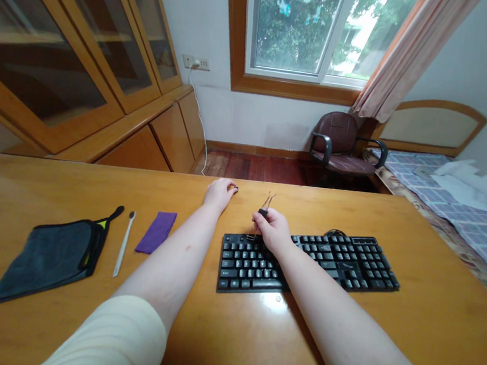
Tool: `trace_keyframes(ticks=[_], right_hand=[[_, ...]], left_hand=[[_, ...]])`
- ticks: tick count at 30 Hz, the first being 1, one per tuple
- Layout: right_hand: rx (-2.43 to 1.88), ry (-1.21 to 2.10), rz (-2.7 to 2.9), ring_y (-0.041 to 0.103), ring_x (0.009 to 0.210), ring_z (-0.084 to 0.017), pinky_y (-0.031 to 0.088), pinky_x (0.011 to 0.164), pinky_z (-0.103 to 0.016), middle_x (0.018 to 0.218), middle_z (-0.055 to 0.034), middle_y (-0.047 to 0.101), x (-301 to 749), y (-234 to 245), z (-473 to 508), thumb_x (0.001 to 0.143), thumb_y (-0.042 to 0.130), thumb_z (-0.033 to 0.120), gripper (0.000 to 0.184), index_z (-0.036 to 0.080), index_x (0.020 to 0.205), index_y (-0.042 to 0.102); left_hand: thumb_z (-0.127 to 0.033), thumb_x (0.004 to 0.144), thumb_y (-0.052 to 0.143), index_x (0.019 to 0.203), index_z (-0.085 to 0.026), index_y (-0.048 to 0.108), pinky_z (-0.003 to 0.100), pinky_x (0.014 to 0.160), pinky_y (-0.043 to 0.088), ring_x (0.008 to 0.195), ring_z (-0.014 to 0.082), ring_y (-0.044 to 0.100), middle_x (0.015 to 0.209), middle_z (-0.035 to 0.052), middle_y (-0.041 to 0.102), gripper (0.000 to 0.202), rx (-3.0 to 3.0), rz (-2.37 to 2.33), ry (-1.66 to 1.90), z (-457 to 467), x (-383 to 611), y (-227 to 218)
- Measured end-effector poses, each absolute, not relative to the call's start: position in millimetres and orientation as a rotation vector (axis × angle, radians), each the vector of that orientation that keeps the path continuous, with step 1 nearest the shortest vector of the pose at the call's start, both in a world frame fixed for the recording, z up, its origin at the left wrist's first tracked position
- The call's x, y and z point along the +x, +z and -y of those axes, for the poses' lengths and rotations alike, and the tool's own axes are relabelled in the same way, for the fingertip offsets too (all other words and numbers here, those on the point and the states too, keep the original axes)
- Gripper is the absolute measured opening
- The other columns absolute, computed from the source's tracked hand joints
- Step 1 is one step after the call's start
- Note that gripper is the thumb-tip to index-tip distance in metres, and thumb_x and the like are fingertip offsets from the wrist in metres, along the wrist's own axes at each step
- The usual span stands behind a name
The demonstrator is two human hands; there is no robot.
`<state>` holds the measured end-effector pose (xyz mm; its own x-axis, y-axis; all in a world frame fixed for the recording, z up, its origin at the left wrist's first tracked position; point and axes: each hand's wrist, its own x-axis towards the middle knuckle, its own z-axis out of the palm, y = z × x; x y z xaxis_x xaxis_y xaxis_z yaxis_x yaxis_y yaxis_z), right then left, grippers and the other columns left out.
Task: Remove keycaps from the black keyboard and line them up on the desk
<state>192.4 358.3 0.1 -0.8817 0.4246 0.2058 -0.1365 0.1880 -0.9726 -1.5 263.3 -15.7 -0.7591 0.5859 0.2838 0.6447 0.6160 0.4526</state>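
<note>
Keycap puller (262, 212), with a black middle and thin wire at both ends, is in your right hand (274, 228), pinched between thumb and fingers so the hold is narrow and closed on it. One wire end points up and away from you, while the other reaches down over the far row of the black keyboard (326, 255), left of its middle; you cannot tell from this view whether that wire touches a key. Your right forearm crosses above the keyboard, hiding part of its near edge, and a coiled cable (335, 232) shows just behind it. Your left hand (220, 193) is near the far edge of the table (207, 328), its fingertips at a small dark piece (236, 190); whether they grip it or merely touch it, you cannot tell. To the left of your left forearm lie a folded purple cloth (156, 232), then a white toothbrush (123, 248) with its bristled head pointing away from you, then a folded dark grey cloth (53, 256) with a black loop. Beyond the table, a maroon chair (338, 137) stands beneath the window (292, 32), beside a bed (461, 198)
</note>
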Motion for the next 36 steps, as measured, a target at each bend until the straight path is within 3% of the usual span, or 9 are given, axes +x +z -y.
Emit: trace_keyframes(ticks=[6,12,22,32,36], right_hand=[[-0.284,1.749,2.009,0.045,0.045,-0.010,0.036,0.044,-0.022,0.053,0.0010,0.053,193,3,-356,0.077,0.057,0.048,0.033,0.018,0.063,0.055],[-0.254,1.736,2.029,0.046,0.047,-0.010,0.036,0.046,-0.022,0.053,0.0011,0.053,192,1,-358,0.079,0.057,0.047,0.033,0.018,0.064,0.055],[-0.249,1.715,2.049,0.046,0.047,-0.010,0.037,0.047,-0.021,0.053,0.0014,0.053,192,0,-358,0.080,0.056,0.046,0.033,0.017,0.062,0.054],[-0.252,1.732,2.044,0.046,0.047,-0.009,0.037,0.048,-0.021,0.053,0.0021,0.053,193,1,-358,0.079,0.057,0.044,0.032,0.017,0.064,0.055],[-0.258,1.744,2.042,0.045,0.047,-0.009,0.036,0.048,-0.021,0.054,0.0020,0.052,193,1,-358,0.079,0.057,0.044,0.032,0.017,0.062,0.053]], left_hand=[[-0.050,0.083,0.042,0.076,-0.021,0.067,0.034,0.073,0.044,0.080,0.0256,0.061,0.080,0.0097,0.068,0.039,-1.093,2.862,-0.474,-259,13,-10],[-0.044,0.080,0.048,0.098,-0.026,0.066,0.033,0.073,0.045,0.086,0.0265,0.063,0.094,0.0082,0.070,0.031,-1.034,2.925,-0.442,-261,14,-13],[-0.044,0.080,0.048,0.112,-0.029,0.062,0.034,0.080,0.046,0.094,0.0275,0.062,0.105,0.0072,0.068,0.038,-1.065,2.934,-0.448,-261,10,-16],[-0.040,0.084,0.042,0.112,-0.028,0.059,0.034,0.076,0.046,0.089,0.0245,0.062,0.097,0.0053,0.068,0.034,-0.990,2.860,-0.411,-261,14,-12],[-0.033,0.083,0.045,0.114,-0.024,0.058,0.037,0.084,0.042,0.099,0.0257,0.056,0.108,0.0079,0.062,0.034,-0.950,2.624,-0.466,-261,18,-3]])
